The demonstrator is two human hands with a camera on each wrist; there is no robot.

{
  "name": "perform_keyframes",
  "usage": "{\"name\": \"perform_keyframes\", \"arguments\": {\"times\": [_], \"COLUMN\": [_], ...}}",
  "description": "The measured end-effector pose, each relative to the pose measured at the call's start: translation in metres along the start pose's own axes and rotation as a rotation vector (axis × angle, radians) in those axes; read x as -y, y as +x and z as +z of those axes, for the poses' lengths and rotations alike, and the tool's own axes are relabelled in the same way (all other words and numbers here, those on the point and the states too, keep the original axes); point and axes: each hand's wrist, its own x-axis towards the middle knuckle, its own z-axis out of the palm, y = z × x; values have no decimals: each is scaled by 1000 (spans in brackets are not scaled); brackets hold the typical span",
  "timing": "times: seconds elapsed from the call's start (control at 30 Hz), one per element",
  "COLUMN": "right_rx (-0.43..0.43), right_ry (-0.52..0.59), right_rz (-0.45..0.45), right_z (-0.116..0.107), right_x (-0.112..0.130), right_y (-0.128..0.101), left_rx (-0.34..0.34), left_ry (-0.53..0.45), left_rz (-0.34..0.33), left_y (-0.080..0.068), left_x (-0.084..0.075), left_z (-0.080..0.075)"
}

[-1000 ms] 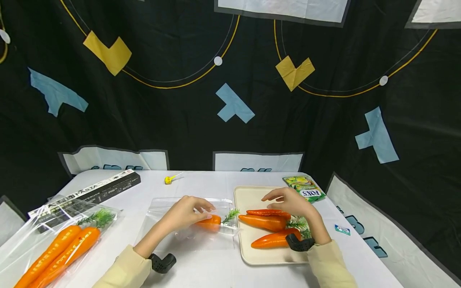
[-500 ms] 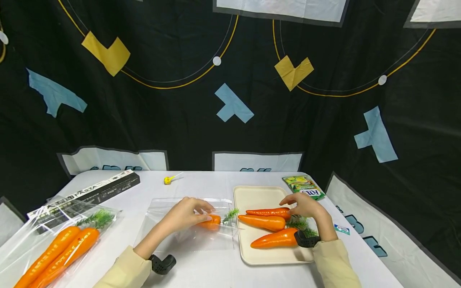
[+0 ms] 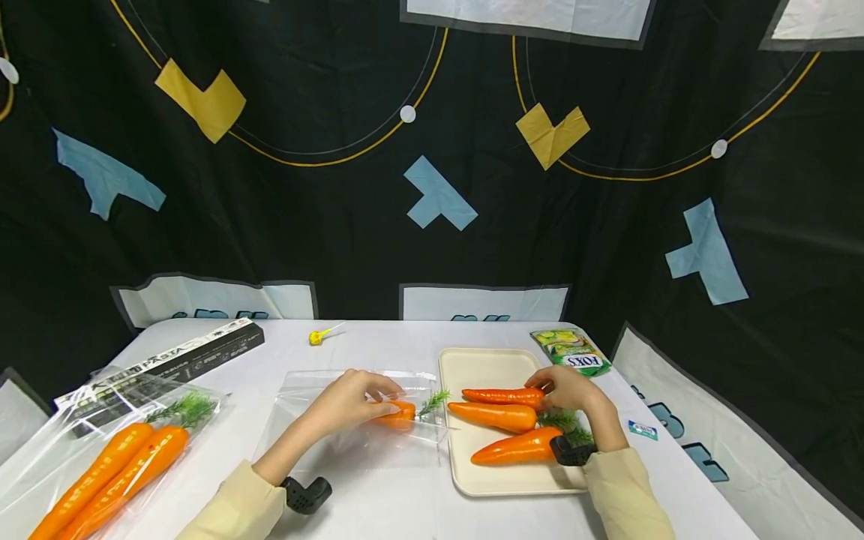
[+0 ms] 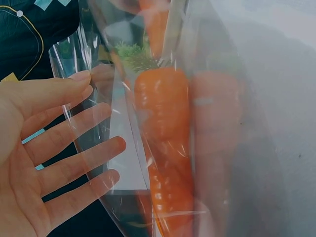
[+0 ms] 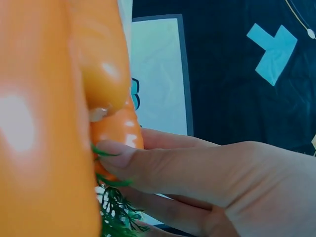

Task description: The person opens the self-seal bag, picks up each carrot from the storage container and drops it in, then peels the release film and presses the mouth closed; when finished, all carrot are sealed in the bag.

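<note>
My left hand (image 3: 352, 399) pinches the film of a clear plastic bag (image 3: 307, 442) between thumb and forefinger; in the left wrist view its other fingers are stretched out. Inside that bag lies a carrot (image 4: 162, 118) with green fronds, partly behind the hand in the head view. Over on the beige tray (image 3: 479, 364), my right hand (image 3: 572, 390) grips the leafy end of the farthest carrot (image 3: 496, 397), thumb on its near side in the right wrist view. Two more carrots, a middle one (image 3: 491, 416) and a near one (image 3: 513, 448), lie on the tray.
Another clear bag with two carrots (image 3: 145, 457) lies at the left, overlapping a long black pasta box (image 3: 202, 356). A small yellow object (image 3: 315, 338) is at the back. Right of the tray are a green FOX'S packet (image 3: 574, 352) and a small blue-green packet (image 3: 642, 430).
My right hand has moved right and down from above the tray to the far carrot's leafy end and taken hold of it. The left hand has stayed at the bag.
</note>
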Motion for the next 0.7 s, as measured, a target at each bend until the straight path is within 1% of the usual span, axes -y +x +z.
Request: {"name": "perform_keyframes", "arguments": {"times": [0.1, 0.2, 0.33, 0.47, 0.57, 0.7], "right_rx": [-30, -72, -153, -219, -240, -244], "right_ry": [-1, -25, -96, -123, -134, -144], "right_rz": [13, -11, -99, -183, -224, -247], "right_z": [2, 2, -1, -7, -13, -18], "right_x": [1, 3, 7, 11, 16, 28], "right_y": [2, 1, -1, -4, -7, -11], "left_rx": [-2, -1, -1, -3, -6, -9], "left_ry": [2, -5, -12, -5, 5, 17], "left_rz": [3, 3, -2, -4, -2, -14], "left_y": [0, -1, -1, -1, -1, 0], "left_x": [0, 1, 1, 1, 1, 0], "left_z": [0, 1, 2, 2, 1, 0]}}
